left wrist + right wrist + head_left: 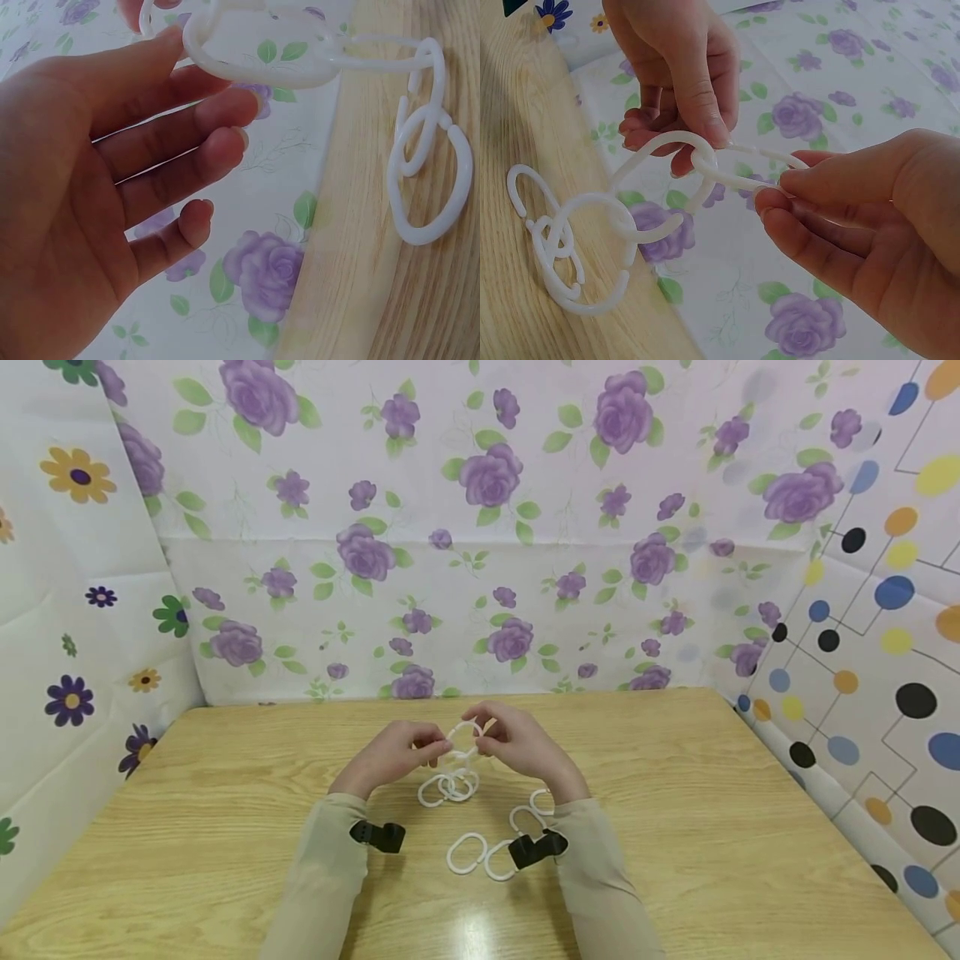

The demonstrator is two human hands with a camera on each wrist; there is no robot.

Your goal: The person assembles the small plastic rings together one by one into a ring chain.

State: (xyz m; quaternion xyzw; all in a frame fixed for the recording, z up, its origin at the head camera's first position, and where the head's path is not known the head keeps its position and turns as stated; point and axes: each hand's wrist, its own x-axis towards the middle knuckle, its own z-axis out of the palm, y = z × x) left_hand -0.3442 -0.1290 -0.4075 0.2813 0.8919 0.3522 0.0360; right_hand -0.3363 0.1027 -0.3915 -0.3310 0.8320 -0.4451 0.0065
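Observation:
Several white plastic C-shaped rings are linked in a chain, which hangs from both hands above the wooden table. My left hand [393, 753] pinches one chain ring [676, 137] between thumb and fingers. My right hand [521, 743] pinches the end ring [739, 181], which is hooked through that one. Below them the lower linked rings [592, 308] trail down onto the tabletop. In the left wrist view the chain [431, 232] runs off to the right, and that hand's other fingers are bent loosely.
On the wooden table [225, 843], nearer my body, lie loose white rings [450, 858], some partly hidden by the right wrist and its black strap [536, 850]. Flower-patterned sheeting [450, 610] stands behind the table, with dotted sheeting [855, 635] at the right.

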